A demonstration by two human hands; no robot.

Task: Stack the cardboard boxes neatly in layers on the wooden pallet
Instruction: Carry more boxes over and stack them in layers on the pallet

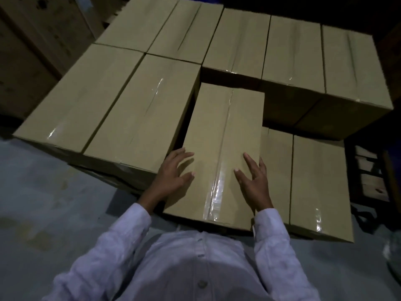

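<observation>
Box [223, 131]: seen at the near centre of the stack, lengthwise, between the left boxes and two lower boxes at right; a taped seam runs along its top.
Left hand [175, 170]: laid on the box's near-left edge, fingers straight and spread apart.
Right hand [253, 181]: laid flat on the box top near its right edge, fingers straight and spread apart.
Stack [138, 109]: sealed boxes are packed side by side at left, far and right.
Pallet [373, 185]: wooden slats are glimpsed at the right, beside the lower boxes.
Floor [43, 192]: grey, seen at near left.
</observation>
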